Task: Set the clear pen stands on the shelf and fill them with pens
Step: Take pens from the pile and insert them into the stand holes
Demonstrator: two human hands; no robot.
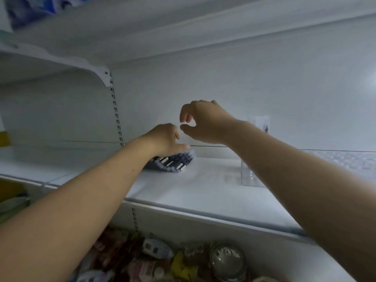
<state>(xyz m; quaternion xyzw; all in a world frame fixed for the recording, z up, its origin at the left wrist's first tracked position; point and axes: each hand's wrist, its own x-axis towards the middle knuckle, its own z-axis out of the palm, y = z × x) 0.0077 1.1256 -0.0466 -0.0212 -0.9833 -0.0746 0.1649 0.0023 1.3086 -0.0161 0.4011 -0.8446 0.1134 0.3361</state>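
While the fingers (184, 117) of the right hand (205, 121) curved toward its thumb just above the pens (173, 162), any hold was unclear. The left hand (164, 137) covered the pens, grip hidden. A clear pen stand (247, 174) stood right of the pens, on the shelf (203, 193).

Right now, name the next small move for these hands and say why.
Probably close the left grip on a few pens from the pile it rests on, then carry them right to the clear stand. The pens lie loose on the shelf, and no pens show in that stand.
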